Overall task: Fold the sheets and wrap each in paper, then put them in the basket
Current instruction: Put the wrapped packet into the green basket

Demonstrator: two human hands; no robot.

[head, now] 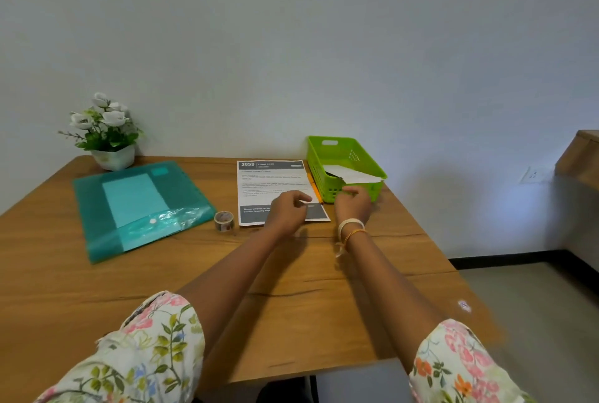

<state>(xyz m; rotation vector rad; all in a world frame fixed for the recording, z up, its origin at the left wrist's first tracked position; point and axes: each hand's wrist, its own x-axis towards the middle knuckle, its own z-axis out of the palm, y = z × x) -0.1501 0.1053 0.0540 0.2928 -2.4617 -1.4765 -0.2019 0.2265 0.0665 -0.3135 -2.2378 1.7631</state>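
A green plastic basket [353, 151] stands at the table's far right, and a white folded paper packet [351, 174] lies tilted inside it. My right hand [353, 203] hovers just in front of the basket with its fingers loosely curled and nothing visible in them. My left hand [287, 211] is over the lower part of a printed sheet [272, 182] lying flat on the table, fingers curled and empty. A teal plastic folder [136, 204] with a pale sheet inside lies to the left.
A roll of patterned tape [224, 221] stands between the folder and the printed sheet. An orange pencil [314, 188] lies along the sheet's right edge by the basket. A white pot of artificial flowers [108, 140] is at the far left corner. The wooden table [291, 299] ends at the right.
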